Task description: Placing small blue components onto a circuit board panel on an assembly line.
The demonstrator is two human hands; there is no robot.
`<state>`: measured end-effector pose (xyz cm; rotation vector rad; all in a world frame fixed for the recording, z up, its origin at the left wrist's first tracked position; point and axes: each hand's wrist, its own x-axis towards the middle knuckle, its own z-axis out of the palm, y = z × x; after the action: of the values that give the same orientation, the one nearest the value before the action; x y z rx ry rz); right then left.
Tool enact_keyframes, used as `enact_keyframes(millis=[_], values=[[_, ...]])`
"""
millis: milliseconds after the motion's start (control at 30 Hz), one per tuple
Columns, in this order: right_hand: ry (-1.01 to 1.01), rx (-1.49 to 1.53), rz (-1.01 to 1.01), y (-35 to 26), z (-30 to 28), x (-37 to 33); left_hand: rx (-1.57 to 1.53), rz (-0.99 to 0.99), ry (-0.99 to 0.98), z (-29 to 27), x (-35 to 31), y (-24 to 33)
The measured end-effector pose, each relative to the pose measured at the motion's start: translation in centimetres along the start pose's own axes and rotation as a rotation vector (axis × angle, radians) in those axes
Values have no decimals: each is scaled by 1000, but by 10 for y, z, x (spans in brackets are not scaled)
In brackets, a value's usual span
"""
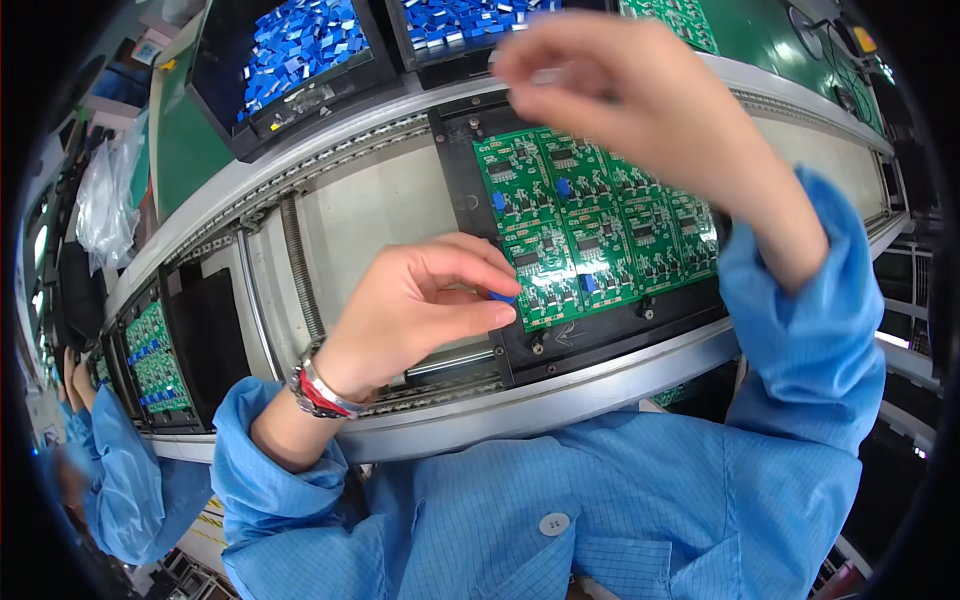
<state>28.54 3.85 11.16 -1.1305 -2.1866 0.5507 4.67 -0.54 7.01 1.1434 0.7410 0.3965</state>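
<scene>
My left hand (405, 305) pinches a small blue block-shaped component (503, 297) between thumb and fingertips. It is at the left edge of a panel of green circuit boards (610, 235), which lies in a black carrier frame (465, 185). A few blue components (563, 188) stand on the panel, one of them near its lower middle. Over the panel's far side hovers my right hand (620, 85), smeared by motion with its fingers curled. Whether anything is between those fingers cannot be made out.
Two black bins of loose blue components (305, 50) stand beyond the metal conveyor rail (400, 100). To the left, another carrier holds a populated green panel (155, 360), near a co-worker's blue sleeve (130, 480). More green boards (680, 20) lie at the far right.
</scene>
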Motion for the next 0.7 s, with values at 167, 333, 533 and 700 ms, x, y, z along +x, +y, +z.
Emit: enact_keyframes(millis=[167,333,533,700], values=[[51,-370,-45,35,11,69,238,184,86,14,5,-6],[-75,-449,-93,61,31,95,910,476,247,22,3,-9],[102,-480,-69,56,25,94,1007,503,245,26,1,-10],[179,-419,-135,52,17,85,1104,524,237,28,-5,-5]])
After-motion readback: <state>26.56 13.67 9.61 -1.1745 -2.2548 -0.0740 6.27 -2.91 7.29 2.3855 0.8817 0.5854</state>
